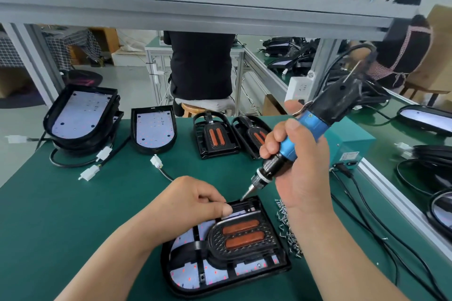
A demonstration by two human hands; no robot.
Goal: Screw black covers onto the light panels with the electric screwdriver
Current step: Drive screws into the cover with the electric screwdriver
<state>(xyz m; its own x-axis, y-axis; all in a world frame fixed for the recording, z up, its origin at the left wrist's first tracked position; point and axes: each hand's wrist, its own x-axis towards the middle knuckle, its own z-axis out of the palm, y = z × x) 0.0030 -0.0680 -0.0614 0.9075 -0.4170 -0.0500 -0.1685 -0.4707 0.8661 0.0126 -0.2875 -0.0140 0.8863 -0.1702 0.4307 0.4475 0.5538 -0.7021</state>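
Closest to me lies a black-framed light panel (221, 275) with a white board dotted red, flat on the green bench mat (73, 215). A ribbed black cover (244, 247) with two orange oblong inserts sits on top of it. My left hand (193, 200) rests at the panel's far rim, fingers curled and thumb tip on the edge; whether anything is pinched between them I cannot tell. My right hand (303, 173) is wrapped around the blue-and-black electric screwdriver (305, 133), which tilts up to the right, its bit tip down at the far edge of the cover, just beside the left thumb. A heap of small silver screws (286, 225) lies on the mat just beside the panel's right side. Farther back, two spare covers (215, 137) lie side by side, near a single uncovered panel (154, 129) and a stack of panels (80, 115) at the left, with black cables ending in white plug connectors (156, 161). A teal box (349, 139) stands at the right behind the screwdriver. Beyond the bench a seated person in black (200, 66) has their back turned to me
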